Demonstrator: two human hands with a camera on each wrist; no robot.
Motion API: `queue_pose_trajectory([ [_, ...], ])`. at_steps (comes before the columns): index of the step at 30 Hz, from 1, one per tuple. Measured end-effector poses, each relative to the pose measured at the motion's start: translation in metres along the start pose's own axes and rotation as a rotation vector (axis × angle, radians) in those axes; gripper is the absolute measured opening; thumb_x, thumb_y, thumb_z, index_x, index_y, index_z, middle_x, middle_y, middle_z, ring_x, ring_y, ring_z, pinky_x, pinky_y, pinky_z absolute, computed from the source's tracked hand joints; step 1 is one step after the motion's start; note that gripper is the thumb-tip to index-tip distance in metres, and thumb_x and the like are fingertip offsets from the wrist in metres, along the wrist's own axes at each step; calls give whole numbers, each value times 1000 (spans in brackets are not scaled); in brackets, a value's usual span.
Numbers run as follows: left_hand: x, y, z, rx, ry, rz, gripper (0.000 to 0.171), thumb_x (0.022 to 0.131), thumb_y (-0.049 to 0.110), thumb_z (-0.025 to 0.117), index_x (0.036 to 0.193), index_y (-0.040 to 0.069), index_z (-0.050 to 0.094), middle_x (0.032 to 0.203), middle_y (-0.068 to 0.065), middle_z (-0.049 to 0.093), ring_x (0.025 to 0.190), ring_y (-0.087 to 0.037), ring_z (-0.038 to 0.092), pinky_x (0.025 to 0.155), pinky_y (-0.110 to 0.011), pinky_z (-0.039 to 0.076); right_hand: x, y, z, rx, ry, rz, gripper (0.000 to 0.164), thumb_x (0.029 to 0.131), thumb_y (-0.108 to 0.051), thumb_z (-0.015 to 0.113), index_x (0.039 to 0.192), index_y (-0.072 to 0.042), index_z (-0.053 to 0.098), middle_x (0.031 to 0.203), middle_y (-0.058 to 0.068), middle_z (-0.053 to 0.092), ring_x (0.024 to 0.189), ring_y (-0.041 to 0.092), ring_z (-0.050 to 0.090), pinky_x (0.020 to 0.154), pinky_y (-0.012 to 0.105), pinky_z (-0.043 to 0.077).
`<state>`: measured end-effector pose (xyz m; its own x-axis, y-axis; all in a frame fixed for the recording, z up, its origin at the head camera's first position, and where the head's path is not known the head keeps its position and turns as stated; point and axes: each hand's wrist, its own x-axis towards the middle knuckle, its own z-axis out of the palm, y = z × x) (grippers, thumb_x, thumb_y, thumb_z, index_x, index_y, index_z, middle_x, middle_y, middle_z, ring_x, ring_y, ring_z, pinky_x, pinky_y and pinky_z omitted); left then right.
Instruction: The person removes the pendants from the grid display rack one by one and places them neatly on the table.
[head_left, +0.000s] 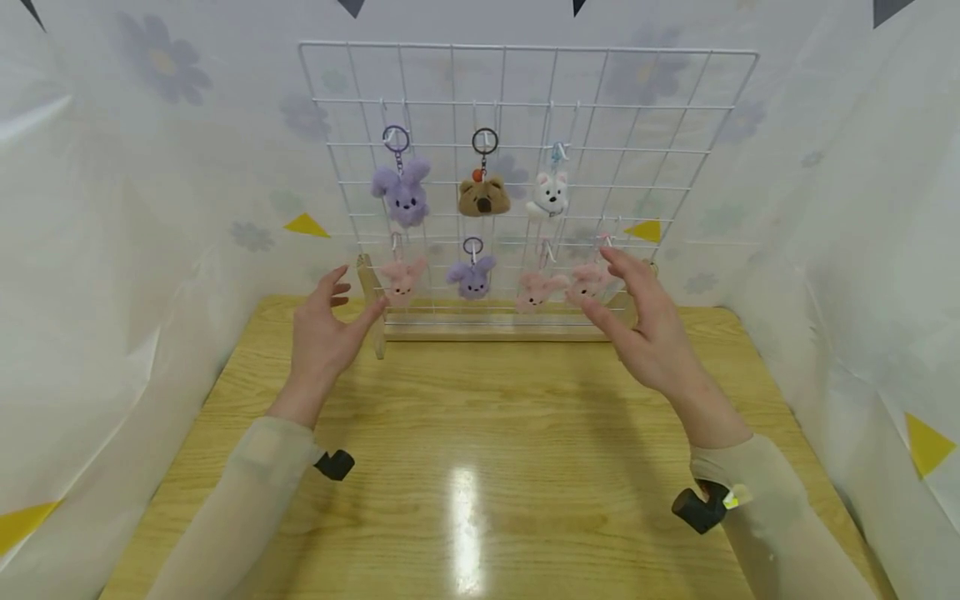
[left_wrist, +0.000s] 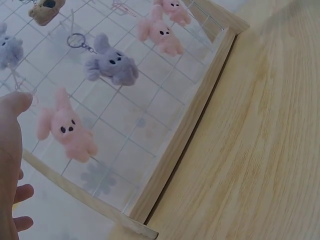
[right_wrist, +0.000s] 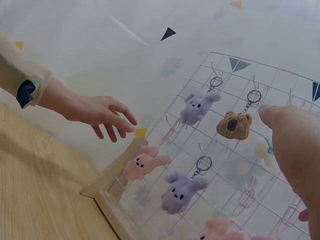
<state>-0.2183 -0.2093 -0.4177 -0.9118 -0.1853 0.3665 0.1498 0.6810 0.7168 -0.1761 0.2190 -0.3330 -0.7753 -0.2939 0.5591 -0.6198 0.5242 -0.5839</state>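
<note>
A white wire grid rack (head_left: pixel 450 104) holds small plush keychains on hooks. My left hand (head_left: pixel 324 337) is beside its left end, fingers loosely bent and holding nothing. Its thumb is closest to a pink bunny keychain (left_wrist: pixel 67 127) on the lower row. At the right, my right hand (head_left: pixel 651 333) is held up, thumb and fingers apart. In the head view it partly overlaps the rightmost pink bunny keychain (head_left: pixel 585 285). Another pink bunny keychain (head_left: pixel 536 290) hangs just left of that one, and a small purple bunny keychain (head_left: pixel 472 279) near the middle.
On the upper row hang a larger purple bunny keychain (head_left: pixel 405 196), a brown bear keychain (head_left: pixel 483 198) and a white dog keychain (head_left: pixel 550 197). The rack's wooden base (head_left: pixel 487 333) stands at the back of a wooden table (head_left: pixel 510 433). Patterned sheeting (head_left: pixel 75 250) surrounds the table.
</note>
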Motion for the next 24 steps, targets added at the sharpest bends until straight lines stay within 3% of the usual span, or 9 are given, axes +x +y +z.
queue_pose_trajectory([
  [5, 1, -2, 2, -14, -5, -20, 92, 88, 73, 71, 160, 22, 46, 141, -19, 63, 124, -37, 63, 96, -60, 56, 6, -3, -1, 30, 2, 24, 63, 104, -16, 68, 162, -15, 43, 163, 7, 43, 141, 36, 46, 108, 62, 40],
  [13, 5, -7, 6, -33, -24, -43, 87, 93, 67, 70, 161, 19, 45, 145, -17, 61, 127, -37, 61, 97, -60, 56, 20, 3, 0, 156, 6, 95, 57, 106, -11, 66, 160, -12, 47, 157, 7, 49, 138, 36, 51, 109, 65, 42],
  [16, 7, -8, 9, -48, -25, -48, 84, 95, 63, 71, 161, 19, 45, 146, -16, 60, 127, -37, 61, 98, -59, 56, 25, 7, 2, 172, 14, 92, 54, 105, -8, 65, 157, -11, 50, 156, 5, 51, 135, 31, 54, 109, 58, 45],
  [21, 12, -9, 15, -65, -18, -40, 80, 97, 59, 72, 160, 17, 46, 145, -17, 60, 124, -37, 63, 98, -58, 56, 33, 12, 3, 172, 23, 84, 49, 106, -7, 63, 154, -9, 52, 152, 4, 55, 130, 29, 58, 104, 34, 49],
  [24, 16, -9, 18, -65, -8, -35, 78, 98, 57, 71, 160, 15, 47, 143, -17, 61, 122, -37, 64, 98, -57, 57, 39, 12, 4, 166, 21, 90, 49, 107, -11, 62, 155, -9, 50, 152, 5, 56, 129, 30, 59, 100, 28, 48],
])
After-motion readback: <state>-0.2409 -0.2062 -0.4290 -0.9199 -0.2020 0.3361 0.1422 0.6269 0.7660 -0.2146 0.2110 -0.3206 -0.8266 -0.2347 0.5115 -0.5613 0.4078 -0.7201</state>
